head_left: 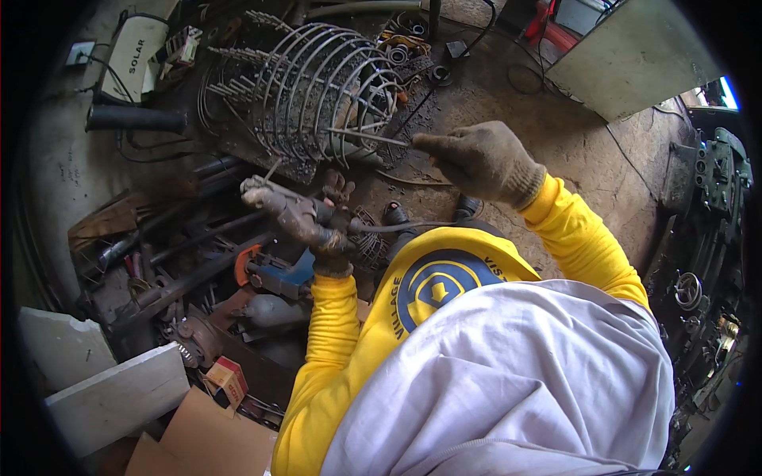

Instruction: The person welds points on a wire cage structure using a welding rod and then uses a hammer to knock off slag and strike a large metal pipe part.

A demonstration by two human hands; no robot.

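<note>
My right hand point(484, 159), in a brown knit glove, pinches one end of a thin metal rod point(373, 139). The rod's other end points left, at the near side of a rounded cage of bent metal bars point(317, 87). Below the cage, my left hand point(294, 218), in a dirty, worn glove, is closed round what looks like a welding electrode holder point(323, 211). A thick grey cable point(405, 227) runs rightward from it across my body. A short thin stub point(274, 168) sticks up by the left fingers. The glove hides most of the holder.
Metal bars, a blue-and-orange tool point(278, 274) and scrap crowd the left floor. White boards point(119, 397) and cardboard point(214, 440) lie lower left. A pale box point(135, 55) stands upper left. A large panel point(631, 55) leans upper right; machinery point(718, 182) lines the right side.
</note>
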